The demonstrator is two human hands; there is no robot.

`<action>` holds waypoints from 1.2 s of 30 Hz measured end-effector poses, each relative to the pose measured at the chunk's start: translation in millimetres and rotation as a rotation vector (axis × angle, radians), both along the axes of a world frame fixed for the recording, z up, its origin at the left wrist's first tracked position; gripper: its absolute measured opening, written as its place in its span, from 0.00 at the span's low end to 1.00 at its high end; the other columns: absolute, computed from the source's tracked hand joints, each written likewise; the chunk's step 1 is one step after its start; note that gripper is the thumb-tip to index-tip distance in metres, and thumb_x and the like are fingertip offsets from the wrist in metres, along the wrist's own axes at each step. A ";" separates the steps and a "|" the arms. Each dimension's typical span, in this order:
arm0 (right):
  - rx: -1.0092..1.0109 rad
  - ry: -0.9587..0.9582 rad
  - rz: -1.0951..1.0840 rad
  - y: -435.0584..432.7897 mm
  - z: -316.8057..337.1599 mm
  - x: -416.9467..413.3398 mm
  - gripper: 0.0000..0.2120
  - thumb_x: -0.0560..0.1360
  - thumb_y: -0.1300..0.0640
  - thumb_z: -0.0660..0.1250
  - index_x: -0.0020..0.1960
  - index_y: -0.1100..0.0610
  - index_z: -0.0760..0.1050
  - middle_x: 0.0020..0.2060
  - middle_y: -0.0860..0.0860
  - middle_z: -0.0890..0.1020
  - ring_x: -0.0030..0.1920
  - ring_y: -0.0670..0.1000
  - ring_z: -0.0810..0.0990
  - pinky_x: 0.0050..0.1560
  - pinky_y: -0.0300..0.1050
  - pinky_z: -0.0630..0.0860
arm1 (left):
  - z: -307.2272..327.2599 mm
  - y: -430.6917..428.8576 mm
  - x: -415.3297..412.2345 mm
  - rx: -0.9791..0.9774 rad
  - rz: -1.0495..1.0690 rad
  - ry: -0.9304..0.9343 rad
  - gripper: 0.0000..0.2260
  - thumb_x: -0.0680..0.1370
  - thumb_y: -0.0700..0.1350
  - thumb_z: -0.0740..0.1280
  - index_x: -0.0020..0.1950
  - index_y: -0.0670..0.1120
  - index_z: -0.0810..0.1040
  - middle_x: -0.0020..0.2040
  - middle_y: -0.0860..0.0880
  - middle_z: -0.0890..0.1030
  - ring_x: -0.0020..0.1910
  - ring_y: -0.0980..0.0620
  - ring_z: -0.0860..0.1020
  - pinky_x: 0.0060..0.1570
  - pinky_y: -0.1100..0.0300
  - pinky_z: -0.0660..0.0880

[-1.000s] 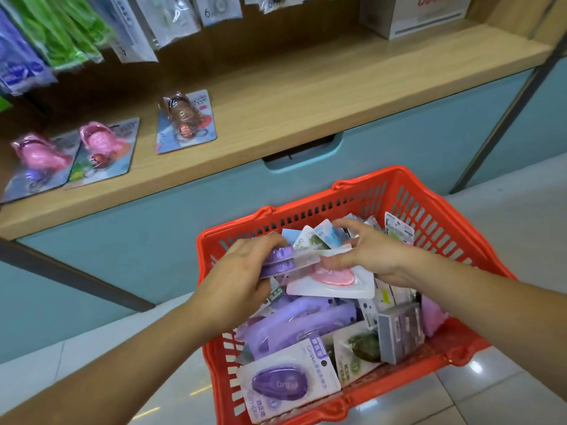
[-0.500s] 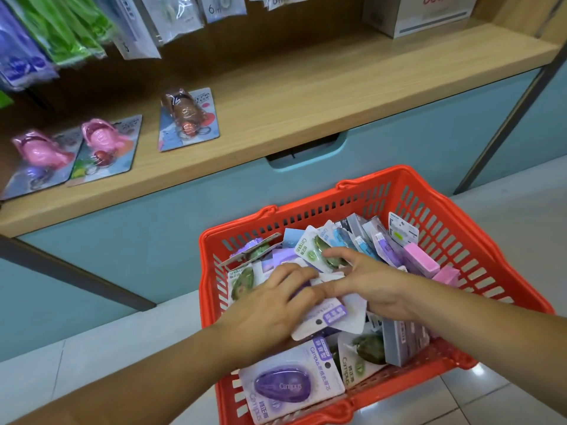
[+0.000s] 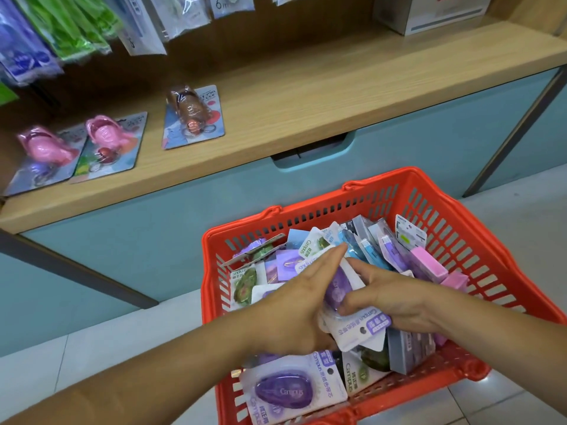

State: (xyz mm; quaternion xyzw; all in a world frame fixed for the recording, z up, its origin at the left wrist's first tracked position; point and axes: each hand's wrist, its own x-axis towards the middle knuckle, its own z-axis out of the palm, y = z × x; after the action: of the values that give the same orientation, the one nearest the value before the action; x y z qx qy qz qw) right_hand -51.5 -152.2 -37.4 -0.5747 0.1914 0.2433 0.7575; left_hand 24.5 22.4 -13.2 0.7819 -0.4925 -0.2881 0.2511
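Both hands are in the red basket [image 3: 310, 200], working one purple tape pack [image 3: 337, 288]. The pack sits tilted on top of the pile, mid-basket, sandwiched between the two hands.

Left hand [image 3: 294, 305]: fingers [image 3: 325, 262] straight and flat against the pack's left face, released rather than curled (thumb hidden, can't tell if it helps).

Right hand [image 3: 395, 299]: fingers [image 3: 356, 305] curled onto the blister and card, grasping the pack from the right.

Rest of the basket is loose stock:
- a second purple pack [image 3: 291, 392] lies flat at the near edge
- green packs [image 3: 245, 286] on the left
- a grey box [image 3: 411, 348] under the right wrist
- pink boxes [image 3: 429, 268] against the right wall

The basket is on the floor [image 3: 92, 357] in front of a wooden shelf [image 3: 306, 96]. Two pink blister cards [image 3: 104, 139] and a brown one [image 3: 193, 115] lie flat on the shelf, well apart from the hands.
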 end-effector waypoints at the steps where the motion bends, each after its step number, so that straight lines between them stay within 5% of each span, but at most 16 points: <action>1: -0.022 -0.008 -0.001 -0.6 -0.8 0.8 0.27 0.67 0.75 0.69 0.56 0.48 0.80 0.47 0.59 0.84 0.46 0.55 0.83 0.44 0.47 0.78 | 8.2 0.5 8.4 0.021 0.021 0.065 0.54 0.68 0.45 0.79 0.80 0.54 0.43 0.79 0.57 0.52 0.72 0.64 0.58 0.65 0.79 0.55; 4: -0.089 -0.044 0.047 -4.6 1.1 2.5 0.31 0.64 0.72 0.72 0.60 0.45 0.78 0.50 0.59 0.84 0.48 0.57 0.83 0.47 0.52 0.79 | 16.5 8.1 49.0 -0.118 0.344 0.170 0.35 0.67 0.46 0.73 0.73 0.56 0.66 0.74 0.56 0.67 0.71 0.61 0.66 0.71 0.64 0.63; 6: -0.213 -0.086 0.092 -8.7 6.6 3.9 0.37 0.62 0.69 0.75 0.64 0.41 0.73 0.54 0.57 0.83 0.52 0.59 0.83 0.51 0.58 0.80 | 0.7 19.0 75.5 -0.001 0.511 -0.160 0.25 0.71 0.45 0.70 0.68 0.52 0.72 0.68 0.49 0.75 0.66 0.52 0.73 0.65 0.61 0.67; 9: -0.567 -0.224 0.265 -20.1 24.8 7.7 0.44 0.62 0.65 0.76 0.60 0.26 0.62 0.61 0.50 0.76 0.51 0.55 0.81 0.50 0.53 0.81 | -32.3 29.7 85.2 0.405 0.427 -0.446 0.27 0.76 0.53 0.67 0.73 0.47 0.65 0.68 0.44 0.72 0.66 0.43 0.71 0.63 0.53 0.70; 12: -0.951 -0.370 0.543 -25.2 41.1 6.4 0.45 0.65 0.55 0.73 0.68 0.25 0.51 0.70 0.42 0.63 0.67 0.48 0.71 0.62 0.49 0.73 | -51.5 24.2 84.5 0.532 0.411 -0.538 0.30 0.77 0.58 0.65 0.75 0.50 0.59 0.67 0.45 0.70 0.66 0.42 0.69 0.60 0.48 0.72; 13: -1.049 -0.379 0.630 -21.8 45.3 5.3 0.45 0.67 0.53 0.70 0.71 0.28 0.47 0.71 0.42 0.62 0.68 0.49 0.70 0.61 0.49 0.73 | -53.2 20.5 87.3 0.538 0.426 -0.584 0.30 0.77 0.59 0.65 0.75 0.50 0.59 0.66 0.45 0.69 0.65 0.43 0.69 0.59 0.48 0.71; 15: -1.223 -0.395 0.752 -10.7 49.9 2.4 0.47 0.71 0.60 0.67 0.74 0.32 0.42 0.68 0.41 0.61 0.61 0.51 0.74 0.43 0.44 0.73 | -56.8 14.7 92.3 0.549 0.433 -0.693 0.26 0.77 0.58 0.65 0.71 0.50 0.64 0.63 0.46 0.70 0.64 0.43 0.69 0.56 0.49 0.71; 17: -1.339 -0.420 0.755 0.9 51.1 1.6 0.53 0.69 0.67 0.65 0.74 0.31 0.36 0.63 0.42 0.62 0.48 0.53 0.75 0.29 0.41 0.61 | -60.5 11.7 93.4 0.551 0.440 -0.757 0.19 0.79 0.53 0.64 0.66 0.48 0.67 0.62 0.45 0.71 0.62 0.43 0.71 0.52 0.49 0.72; 20: -1.390 -0.494 0.713 7.1 44.8 2.0 0.57 0.68 0.67 0.66 0.73 0.33 0.29 0.61 0.44 0.64 0.48 0.55 0.76 0.33 0.45 0.64 | -60.0 7.7 89.6 0.496 0.460 -0.752 0.12 0.80 0.46 0.62 0.62 0.46 0.67 0.61 0.44 0.75 0.57 0.41 0.76 0.42 0.50 0.71; 25: -1.239 -0.388 0.694 5.1 41.3 3.2 0.43 0.69 0.54 0.71 0.73 0.37 0.49 0.67 0.44 0.65 0.62 0.53 0.75 0.47 0.45 0.70 | -5.4 12.9 85.9 0.255 0.458 -0.609 0.15 0.76 0.51 0.66 0.59 0.47 0.69 0.50 0.44 0.82 0.48 0.39 0.80 0.39 0.52 0.73; 28: -1.060 -0.210 0.569 -6.0 33.7 12.2 0.42 0.63 0.55 0.76 0.67 0.36 0.56 0.61 0.44 0.73 0.55 0.54 0.79 0.52 0.48 0.77 | 48.3 12.9 73.3 -0.135 0.529 -0.415 0.14 0.71 0.48 0.71 0.52 0.53 0.70 0.40 0.57 0.78 0.41 0.53 0.78 0.39 0.61 0.72; 31: -0.689 -0.063 0.290 -20.8 26.1 21.5 0.38 0.58 0.60 0.77 0.61 0.41 0.64 0.57 0.49 0.78 0.51 0.56 0.83 0.53 0.57 0.80 | 82.0 9.9 50.0 -0.412 0.413 -0.362 0.17 0.66 0.46 0.68 0.53 0.54 0.69 0.43 0.58 0.78 0.41 0.61 0.75 0.41 0.71 0.69; 36: -0.162 0.142 0.045 -44.3 15.9 13.4 0.34 0.57 0.67 0.72 0.63 0.56 0.74 0.52 0.61 0.84 0.51 0.62 0.84 0.54 0.58 0.78 | 41.8 15.2 20.6 -0.225 -0.196 -0.576 0.15 0.76 0.52 0.68 0.57 0.49 0.68 0.57 0.48 0.75 0.56 0.48 0.74 0.54 0.52 0.74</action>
State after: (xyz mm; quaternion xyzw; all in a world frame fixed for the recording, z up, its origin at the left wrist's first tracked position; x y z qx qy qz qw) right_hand -38.1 -196.5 -21.5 -0.6195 0.2506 0.2843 0.6875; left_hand 45.1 37.6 28.6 0.7474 -0.6452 -0.0214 0.1571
